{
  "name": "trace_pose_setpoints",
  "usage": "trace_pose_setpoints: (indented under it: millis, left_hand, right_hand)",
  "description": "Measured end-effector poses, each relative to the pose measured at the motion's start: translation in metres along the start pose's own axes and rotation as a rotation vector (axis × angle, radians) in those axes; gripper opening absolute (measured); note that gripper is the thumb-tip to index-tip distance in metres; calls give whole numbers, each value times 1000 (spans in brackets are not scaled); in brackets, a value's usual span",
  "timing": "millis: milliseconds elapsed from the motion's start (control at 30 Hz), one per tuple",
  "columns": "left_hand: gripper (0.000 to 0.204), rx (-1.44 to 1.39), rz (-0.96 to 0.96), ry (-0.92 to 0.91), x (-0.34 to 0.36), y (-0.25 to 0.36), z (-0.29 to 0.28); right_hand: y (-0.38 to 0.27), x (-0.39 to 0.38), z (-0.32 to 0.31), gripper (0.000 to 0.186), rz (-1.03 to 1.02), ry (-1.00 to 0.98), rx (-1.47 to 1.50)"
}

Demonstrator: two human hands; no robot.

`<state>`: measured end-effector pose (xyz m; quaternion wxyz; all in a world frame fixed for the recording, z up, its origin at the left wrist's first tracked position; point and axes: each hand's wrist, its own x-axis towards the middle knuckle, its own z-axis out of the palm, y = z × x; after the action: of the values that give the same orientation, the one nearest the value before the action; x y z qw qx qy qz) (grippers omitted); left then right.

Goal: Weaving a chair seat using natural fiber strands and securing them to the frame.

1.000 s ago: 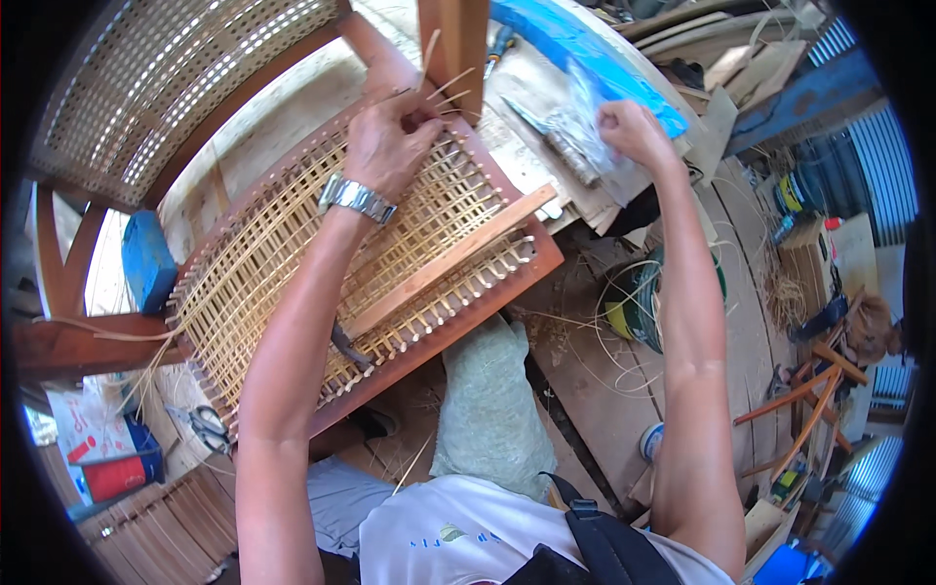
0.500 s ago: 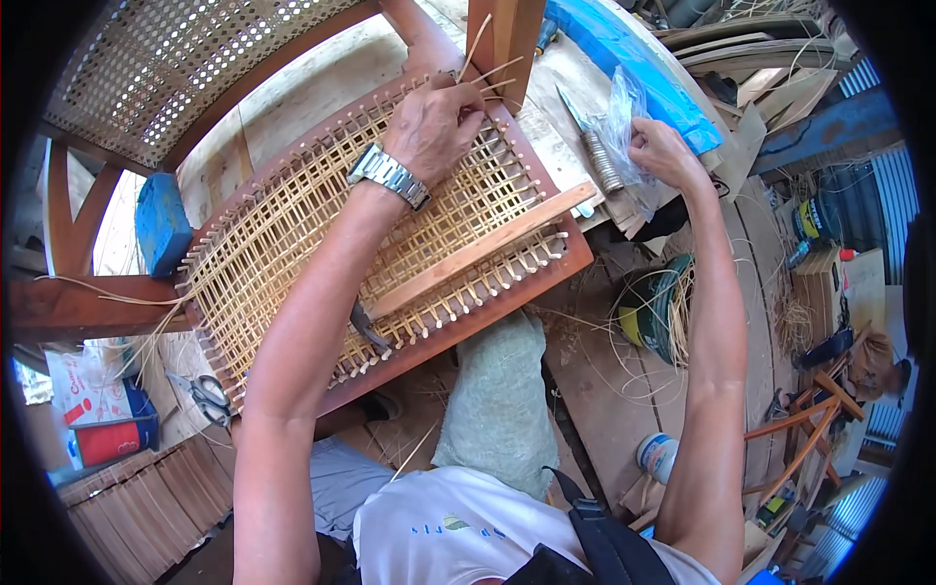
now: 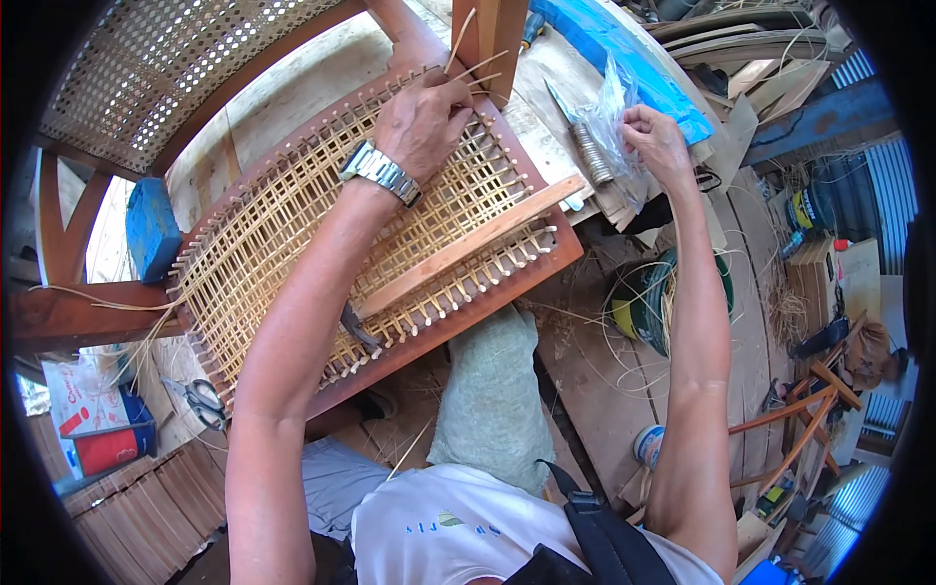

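Observation:
A wooden seat frame [image 3: 458,336] with a half-open lattice of cane [image 3: 283,263] and pegs round its border lies tilted before me. My left hand [image 3: 421,127] is closed at its far edge, fingers curled on a cane strand [image 3: 485,62] among several sticking out there. My right hand [image 3: 655,144] is pinched closed beside a clear plastic bag [image 3: 606,122]; anything between its fingertips is too small to tell. Next to the bag lies a pointed tool with a wrapped handle [image 3: 590,154]. Across the cane rests a hammer [image 3: 468,249], its metal head near the front pegs.
A finished cane panel [image 3: 195,68] rises at the far left, with a blue block [image 3: 151,229] below it. Scissors [image 3: 205,400] lie left of the frame. A bucket with cane strands [image 3: 634,302] stands right, near a pale sack [image 3: 492,400]. Another person's arm [image 3: 405,34] reaches in behind.
The whole view has shifted slightly, so most things sit a little further left. My right hand stays by the plastic bag, its fingers a bit more raised. The left hand keeps its place.

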<state>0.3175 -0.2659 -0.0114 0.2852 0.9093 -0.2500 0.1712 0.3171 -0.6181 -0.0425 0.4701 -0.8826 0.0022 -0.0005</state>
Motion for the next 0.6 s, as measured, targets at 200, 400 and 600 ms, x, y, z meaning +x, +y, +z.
trace_pose_setpoints:
  millis: [200, 400, 600]
  left_hand:
    - [18, -41, -45, -31, -5, 1, -7]
    - [23, -69, -133, -52, 2, 2, -8]
    - [22, 31, -96, -32, 6, 2, -8]
  right_hand:
    - [-22, -6, 0, 17, 49, 77, 97]
    - [-17, -2, 1, 23, -96, 200, 209]
    - [-14, 8, 15, 27, -1, 293, 221]
